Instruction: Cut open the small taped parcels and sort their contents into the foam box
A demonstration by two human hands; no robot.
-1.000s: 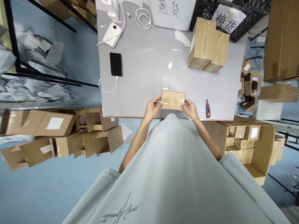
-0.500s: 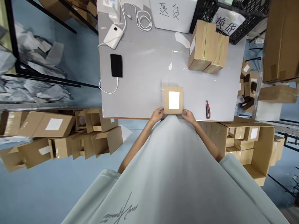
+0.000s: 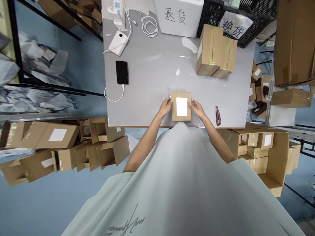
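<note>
A small flat cardboard box [image 3: 174, 113] with a blank white label [image 3: 181, 107] lies near the table's front edge. My left hand [image 3: 165, 107] is closed at its left side, fingertips pinched against the edge. Along the opposite edge, my right hand [image 3: 197, 108] grips with thumb and fingers, the thumb close to the label. Clear film or tape [image 3: 173, 89] shows behind the box's upper left corner; whether it is attached cannot be seen. A red and black utility knife [image 3: 218, 116] rests to the right of my right hand.
Two taped cardboard boxes [image 3: 209, 49] stand at the table's back right, before a black crate [image 3: 248, 36]. A white bin [image 3: 178, 19] is behind. A black phone [image 3: 122, 72] on a cable and a white power bank [image 3: 118, 43] lie left. Open cartons flank the table below.
Both hands have slid from the box's lower corners up along its sides, away from my body. The view has shifted slightly; the box stays near the front edge.
</note>
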